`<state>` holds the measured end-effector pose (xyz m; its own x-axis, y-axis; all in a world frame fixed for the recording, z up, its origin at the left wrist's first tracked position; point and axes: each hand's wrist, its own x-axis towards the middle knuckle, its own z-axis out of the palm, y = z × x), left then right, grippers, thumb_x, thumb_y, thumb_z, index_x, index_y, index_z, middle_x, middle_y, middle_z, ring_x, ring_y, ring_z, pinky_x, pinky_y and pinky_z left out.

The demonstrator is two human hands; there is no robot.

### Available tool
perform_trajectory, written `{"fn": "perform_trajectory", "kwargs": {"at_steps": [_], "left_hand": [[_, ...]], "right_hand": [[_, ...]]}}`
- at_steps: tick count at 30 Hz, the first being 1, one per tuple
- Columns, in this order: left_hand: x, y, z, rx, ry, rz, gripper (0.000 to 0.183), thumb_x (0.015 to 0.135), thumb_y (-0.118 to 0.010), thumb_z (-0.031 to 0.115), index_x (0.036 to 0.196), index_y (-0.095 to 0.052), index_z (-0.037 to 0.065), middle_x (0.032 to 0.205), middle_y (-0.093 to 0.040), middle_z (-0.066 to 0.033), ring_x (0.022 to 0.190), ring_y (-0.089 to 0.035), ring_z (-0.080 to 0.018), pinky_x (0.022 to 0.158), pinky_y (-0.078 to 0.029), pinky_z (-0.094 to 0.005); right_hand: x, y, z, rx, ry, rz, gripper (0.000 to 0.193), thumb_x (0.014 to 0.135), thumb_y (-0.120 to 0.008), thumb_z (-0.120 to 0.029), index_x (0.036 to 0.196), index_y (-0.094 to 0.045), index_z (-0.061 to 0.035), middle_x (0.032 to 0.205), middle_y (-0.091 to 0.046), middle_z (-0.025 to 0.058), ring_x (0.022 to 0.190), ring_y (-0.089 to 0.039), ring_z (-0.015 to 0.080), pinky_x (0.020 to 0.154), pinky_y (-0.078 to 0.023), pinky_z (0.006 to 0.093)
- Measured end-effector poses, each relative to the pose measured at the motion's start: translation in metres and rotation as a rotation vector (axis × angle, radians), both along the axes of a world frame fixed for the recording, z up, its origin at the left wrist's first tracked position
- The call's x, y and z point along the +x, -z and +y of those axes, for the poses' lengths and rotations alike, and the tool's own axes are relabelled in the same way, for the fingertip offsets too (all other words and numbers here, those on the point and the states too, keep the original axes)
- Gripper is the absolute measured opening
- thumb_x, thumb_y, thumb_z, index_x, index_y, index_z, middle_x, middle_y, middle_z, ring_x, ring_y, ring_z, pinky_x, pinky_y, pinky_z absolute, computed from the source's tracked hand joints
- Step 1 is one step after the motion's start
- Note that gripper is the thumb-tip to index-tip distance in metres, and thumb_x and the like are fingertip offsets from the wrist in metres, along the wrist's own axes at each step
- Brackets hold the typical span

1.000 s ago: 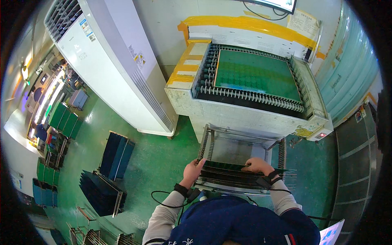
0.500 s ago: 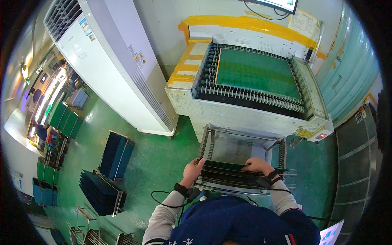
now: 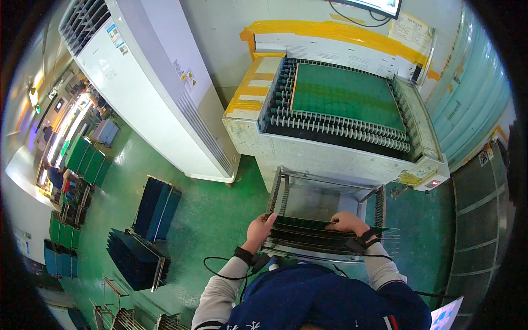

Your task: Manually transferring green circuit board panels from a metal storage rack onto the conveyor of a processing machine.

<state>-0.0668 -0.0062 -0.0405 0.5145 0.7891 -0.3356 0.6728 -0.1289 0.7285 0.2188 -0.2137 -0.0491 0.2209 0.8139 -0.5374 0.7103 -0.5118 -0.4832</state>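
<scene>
A thin dark green circuit board panel (image 3: pixel 301 222) stands on edge in a metal slotted rack (image 3: pixel 276 190) in front of me. My left hand (image 3: pixel 259 230) is closed on its left end, thumb uppermost. Farther right, my right hand (image 3: pixel 350 222) pinches the top edge, its fingertips partly hidden behind the panel. Several more dark panels (image 3: pixel 308 242) stand in the rack on my side of it. Beyond the rack, a large green panel (image 3: pixel 346 96) lies flat on the rollers (image 3: pixel 341 125) of a conveyor machine.
A tall white air conditioner (image 3: pixel 159 93) stands left of the conveyor machine (image 3: pixel 319 157). On the green floor at left are racks of dark blue panels (image 3: pixel 132 258). A grey cabinet (image 3: pixel 478 220) is at right. People work at a lit bench far left.
The green panel on the rollers has shifted slightly away from me. Both my hands and the panel they hold have stayed in place.
</scene>
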Motion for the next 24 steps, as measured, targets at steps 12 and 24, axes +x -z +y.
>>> {"fn": "perform_trajectory", "kwargs": {"at_steps": [12, 24], "left_hand": [[0.000, -0.004, -0.001, -0.012, -0.021, -0.004, 0.067, 0.087, -0.054, 0.066, 0.107, -0.068, 0.004, 0.076, -0.070, -0.0118, 0.070, -0.069, -0.0280, 0.068, -0.052, -0.0399], [-0.002, 0.003, 0.001, 0.019, -0.004, 0.003, 0.070, 0.087, -0.053, 0.068, 0.110, -0.068, 0.004, 0.075, -0.069, -0.0114, 0.073, -0.069, -0.0279, 0.070, -0.052, -0.0394]], "right_hand": [[0.000, 0.003, 0.000, 0.007, -0.005, -0.001, 0.055, 0.080, -0.069, -0.056, 0.101, -0.073, -0.0056, 0.099, -0.070, 0.0184, 0.092, -0.065, 0.0373, 0.079, -0.050, 0.0424], [-0.001, 0.001, 0.000, 0.012, -0.022, -0.010, 0.057, 0.080, -0.068, -0.058, 0.101, -0.073, -0.0055, 0.098, -0.070, 0.0182, 0.092, -0.065, 0.0378, 0.079, -0.050, 0.0429]]}}
